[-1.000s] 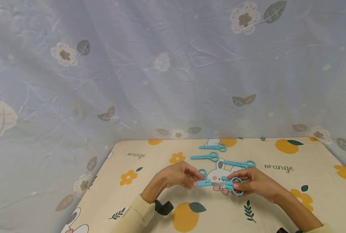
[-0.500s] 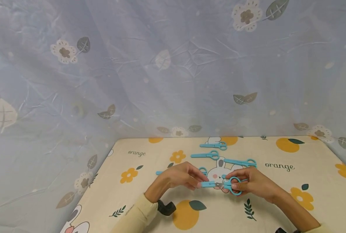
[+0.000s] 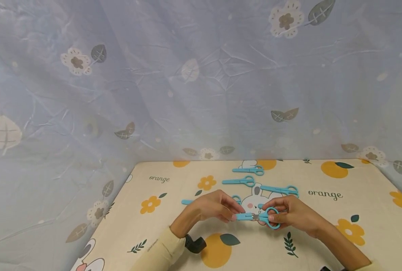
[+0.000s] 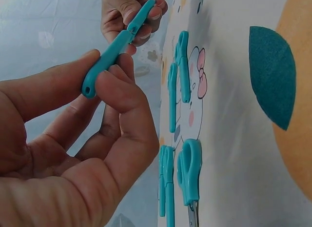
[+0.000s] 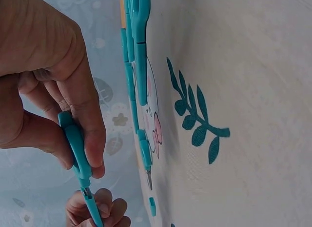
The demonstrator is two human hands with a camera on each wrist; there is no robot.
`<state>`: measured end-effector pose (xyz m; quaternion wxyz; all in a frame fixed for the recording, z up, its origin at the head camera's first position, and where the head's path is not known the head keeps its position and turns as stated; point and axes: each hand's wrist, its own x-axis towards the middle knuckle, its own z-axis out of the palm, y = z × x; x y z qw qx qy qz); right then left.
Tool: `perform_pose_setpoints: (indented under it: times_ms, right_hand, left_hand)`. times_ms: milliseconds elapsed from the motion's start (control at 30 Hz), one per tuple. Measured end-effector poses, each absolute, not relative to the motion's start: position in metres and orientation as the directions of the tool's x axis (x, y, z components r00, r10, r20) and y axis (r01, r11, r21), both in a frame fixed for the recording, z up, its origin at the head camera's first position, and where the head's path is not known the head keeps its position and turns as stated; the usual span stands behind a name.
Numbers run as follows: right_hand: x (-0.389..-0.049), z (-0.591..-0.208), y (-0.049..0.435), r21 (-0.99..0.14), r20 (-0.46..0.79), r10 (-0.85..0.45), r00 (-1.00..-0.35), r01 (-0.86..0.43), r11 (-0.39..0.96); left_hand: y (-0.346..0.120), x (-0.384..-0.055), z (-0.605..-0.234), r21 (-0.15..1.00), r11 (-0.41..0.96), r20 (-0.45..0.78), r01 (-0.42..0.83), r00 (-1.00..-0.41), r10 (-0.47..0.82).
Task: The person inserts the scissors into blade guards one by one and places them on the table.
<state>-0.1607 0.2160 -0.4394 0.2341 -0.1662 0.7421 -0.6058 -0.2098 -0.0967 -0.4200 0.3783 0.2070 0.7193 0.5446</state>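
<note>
My left hand (image 3: 214,206) pinches a light-blue blade cover (image 3: 243,216) between thumb and fingers. My right hand (image 3: 290,213) grips the blue handles of a pair of scissors (image 3: 272,218). The cover sits over most of the blades, with a short strip of metal showing near the pivot. Both hands hold the scissors level above the tablecloth. In the left wrist view the cover (image 4: 105,63) points toward my left palm. Behind my left hand lies another pair of scissors (image 4: 191,168) with bare metal blades; in the head view that hand partly hides it.
Three covered blue scissors lie farther back: one at the rear (image 3: 248,170), one before it (image 3: 238,181) and one to the right (image 3: 278,190). A loose blue cover (image 3: 186,201) lies left of my left hand. A patterned cloth (image 3: 322,241) covers the table; a grey-blue curtain (image 3: 201,94) hangs behind.
The left hand has moved right, bringing the cover farther over the blades, so less metal shows. The loose cover on the table has come into view behind the left wrist.
</note>
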Motion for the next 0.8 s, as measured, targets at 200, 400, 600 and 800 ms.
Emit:
perform_pose_setpoints:
  times_ms: [200, 400, 600, 800]
  right_hand:
    - [-0.162, -0.440, 0.216, -0.980, -0.132, -0.546, -0.827, 0.026, 0.197]
    - [-0.162, -0.441, 0.213, -0.970, -0.140, -0.494, -0.858, 0.019, 0.242]
    - [-0.166, -0.437, 0.212, -0.959, -0.123, -0.475, -0.871, -0.018, 0.282]
    - [-0.168, -0.434, 0.212, -0.966, -0.162, -0.482, -0.861, 0.037, 0.257]
  left_hand:
    - [-0.093, -0.209, -0.418, 0.940, 0.333, -0.301, -0.076, -0.645, 0.702]
    - [-0.089, -0.210, -0.418, 0.938, 0.338, -0.296, -0.073, -0.673, 0.678]
    - [-0.085, -0.213, -0.417, 0.942, 0.329, -0.284, -0.070, -0.691, 0.665]
    - [-0.081, -0.213, -0.415, 0.931, 0.366, -0.267, -0.013, -0.708, 0.654]
